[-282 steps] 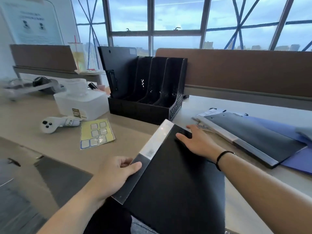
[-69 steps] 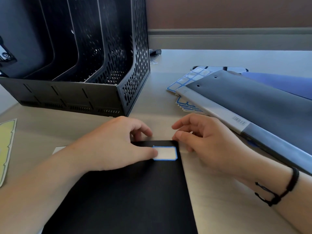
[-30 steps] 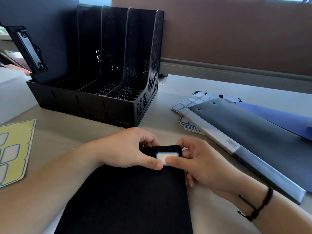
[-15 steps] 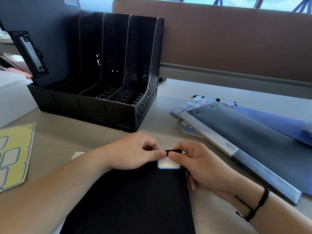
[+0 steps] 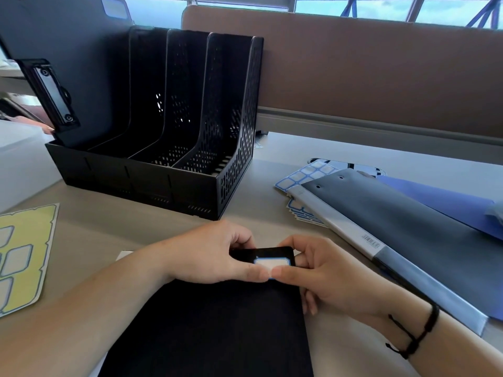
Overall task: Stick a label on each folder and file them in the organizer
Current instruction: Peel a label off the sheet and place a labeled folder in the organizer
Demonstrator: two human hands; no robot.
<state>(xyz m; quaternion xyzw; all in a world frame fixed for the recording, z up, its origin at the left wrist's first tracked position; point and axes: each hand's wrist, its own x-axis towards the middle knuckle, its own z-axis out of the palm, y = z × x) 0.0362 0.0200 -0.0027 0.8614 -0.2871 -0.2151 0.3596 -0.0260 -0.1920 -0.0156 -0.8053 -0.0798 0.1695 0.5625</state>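
since half a second ago both thumbs have slid to the label's lower edge. left hand and right hand pinch the black folder's top corner on the counter, near the organizer.

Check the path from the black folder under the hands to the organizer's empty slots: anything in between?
Nothing visible. Bare desk lies between the black folder and the organizer. Its three right slots are empty; the leftmost holds a folder. Both the left hand and right hand are at the label.
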